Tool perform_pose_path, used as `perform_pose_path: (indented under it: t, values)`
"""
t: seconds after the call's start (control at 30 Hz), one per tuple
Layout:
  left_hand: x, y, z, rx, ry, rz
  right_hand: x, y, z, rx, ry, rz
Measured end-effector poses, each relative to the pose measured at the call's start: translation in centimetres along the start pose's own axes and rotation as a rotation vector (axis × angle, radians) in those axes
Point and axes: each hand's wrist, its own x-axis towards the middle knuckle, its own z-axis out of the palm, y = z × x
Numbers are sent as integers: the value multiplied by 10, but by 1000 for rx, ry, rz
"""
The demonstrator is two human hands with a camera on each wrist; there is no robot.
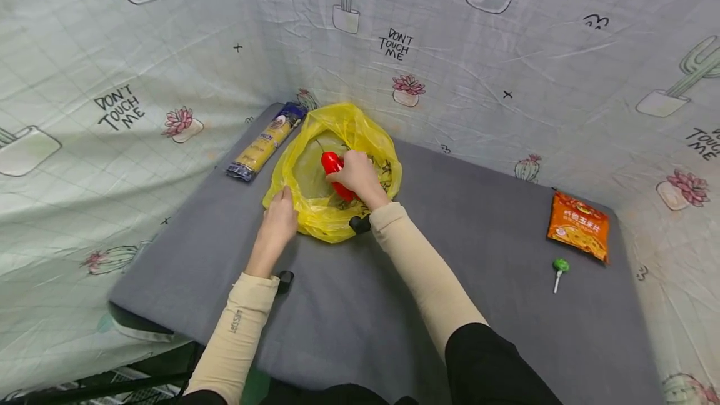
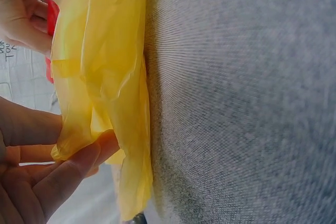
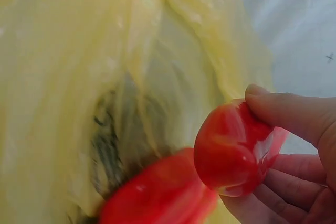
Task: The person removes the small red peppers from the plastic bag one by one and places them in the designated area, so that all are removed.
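Note:
A yellow plastic bag point(image 1: 332, 224) stands on the table with its mouth spread wide. My left hand point(image 1: 281, 214) pinches the bag's near-left rim; in the left wrist view, thumb and fingers point(image 2: 79, 161) hold a fold of it. Over the bag's mouth, my right hand point(image 1: 360, 174) grips a glossy red rounded object point(image 1: 333, 164) with a thin dark stem or string. The right wrist view shows the red object point(image 3: 233, 150) between thumb and fingers. A longer red part point(image 3: 157, 192) lies just below it; whether it is the same piece I cannot tell.
A yellow-and-blue pasta packet point(image 1: 267, 142) lies left of the bag. Toward the table's right side are an orange snack packet point(image 1: 579, 227) and a green lollipop point(image 1: 560, 266). Printed cloth point(image 1: 450, 55) hangs behind and at both sides of the grey table point(image 1: 478, 255).

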Motion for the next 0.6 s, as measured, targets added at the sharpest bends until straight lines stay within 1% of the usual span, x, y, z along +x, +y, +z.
perform_pose_path:
  t: [0.13, 0.33, 0.6]
  values:
    - [0, 4, 0, -2, -16, -11, -3, 5, -14, -4, 31, 2]
    - [2, 9, 2, 3, -17, -2, -8, 15, -35, -2, 54, 68]
    - [1, 7, 2, 5, -5, -25, -17, 32, -58, 25, 101, 139]
